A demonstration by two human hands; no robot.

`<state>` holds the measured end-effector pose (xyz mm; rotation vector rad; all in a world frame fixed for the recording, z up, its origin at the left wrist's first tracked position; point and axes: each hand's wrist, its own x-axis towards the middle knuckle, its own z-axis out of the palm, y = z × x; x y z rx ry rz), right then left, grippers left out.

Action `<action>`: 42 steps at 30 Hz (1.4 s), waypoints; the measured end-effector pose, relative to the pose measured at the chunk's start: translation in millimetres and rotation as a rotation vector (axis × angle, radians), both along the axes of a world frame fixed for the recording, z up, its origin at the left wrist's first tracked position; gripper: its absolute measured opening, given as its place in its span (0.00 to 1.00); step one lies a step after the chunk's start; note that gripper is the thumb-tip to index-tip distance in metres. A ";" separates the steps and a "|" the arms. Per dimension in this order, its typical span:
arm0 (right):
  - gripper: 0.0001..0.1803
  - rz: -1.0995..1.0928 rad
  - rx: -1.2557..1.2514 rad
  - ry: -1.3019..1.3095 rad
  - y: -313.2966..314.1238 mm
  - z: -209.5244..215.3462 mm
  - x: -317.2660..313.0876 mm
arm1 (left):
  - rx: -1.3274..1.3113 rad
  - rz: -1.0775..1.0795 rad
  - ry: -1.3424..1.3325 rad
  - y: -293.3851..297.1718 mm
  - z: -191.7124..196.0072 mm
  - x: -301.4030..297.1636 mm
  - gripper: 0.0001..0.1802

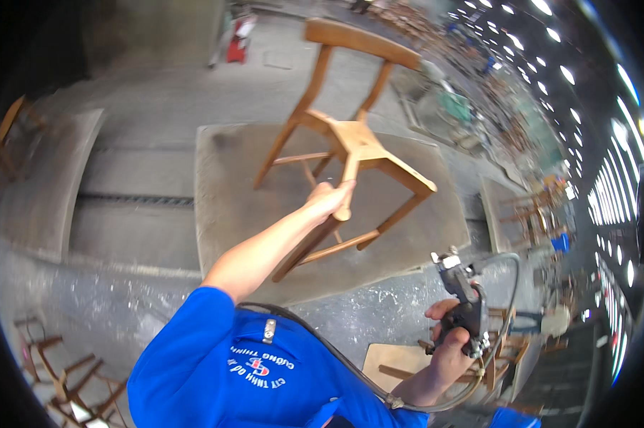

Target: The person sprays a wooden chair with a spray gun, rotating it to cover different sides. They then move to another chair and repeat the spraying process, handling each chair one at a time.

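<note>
One honey-brown wooden chair [361, 146] has a bent back, thin legs and bars, and a seat frame you can see through. It is on a wide, flat gray board [222, 214]. The left hand [329, 200] reaches out in front and wraps tight around the seat's near corner. The right hand [448, 353] is low and off to the side, gripping a black spray gun [468, 307] with a hose [516, 285].

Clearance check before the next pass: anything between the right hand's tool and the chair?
Nothing visible. The right hand holds the black tool apart from the wooden chair; the tool's hose loops on the side away from it. The left hand grips the chair's seat frame.
</note>
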<state>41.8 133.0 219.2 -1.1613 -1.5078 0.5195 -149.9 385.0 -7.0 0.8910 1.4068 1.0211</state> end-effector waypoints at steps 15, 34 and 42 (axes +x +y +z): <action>0.32 -0.518 -0.227 0.328 -74.4 -71.4 95.3 | 0.003 -0.292 -0.050 100.1 -30.6 180.6 0.43; 0.35 0.025 -0.184 -0.438 29.3 -48.9 20.3 | -1.119 0.436 0.138 -497.3 -358.0 -380.2 0.20; 0.30 0.116 -0.637 -0.430 67.1 -139.6 -44.7 | -0.938 0.658 0.245 -457.5 -396.0 -307.3 0.20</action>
